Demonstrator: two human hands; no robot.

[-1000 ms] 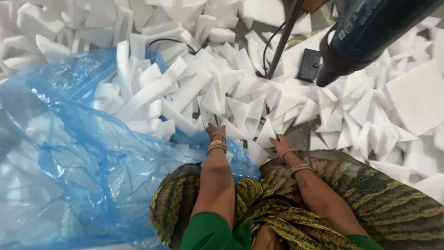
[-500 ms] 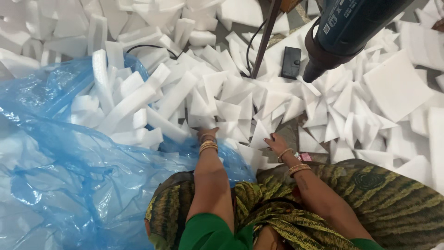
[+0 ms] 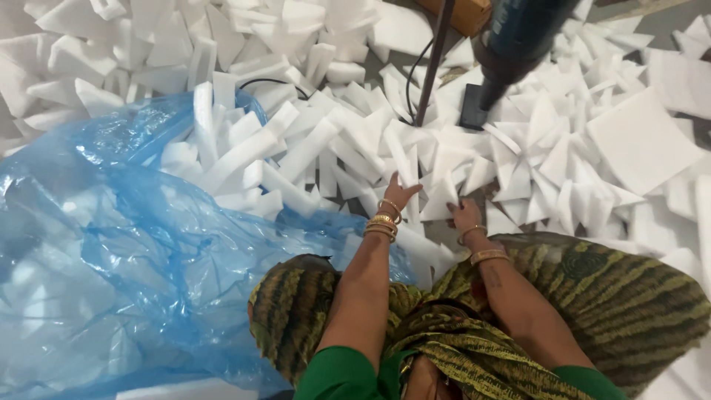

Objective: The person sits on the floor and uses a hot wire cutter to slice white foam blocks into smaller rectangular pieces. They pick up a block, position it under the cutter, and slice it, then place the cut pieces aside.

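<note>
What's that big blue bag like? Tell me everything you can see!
The blue plastic bag is thin, see-through and crinkly, lying slumped on the left. Its mouth gapes toward the pile, and white foam strips spill from it; more show dimly through its skin. It rests against the person's patterned knee. The left hand reaches just past its edge, not holding it.

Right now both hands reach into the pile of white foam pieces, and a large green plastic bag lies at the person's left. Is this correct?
Not quite: the plastic bag is blue, not green, as the head view shows. The rest holds: the left hand and the right hand reach into the pile of white foam pieces, and the bag lies at the person's left.
</note>
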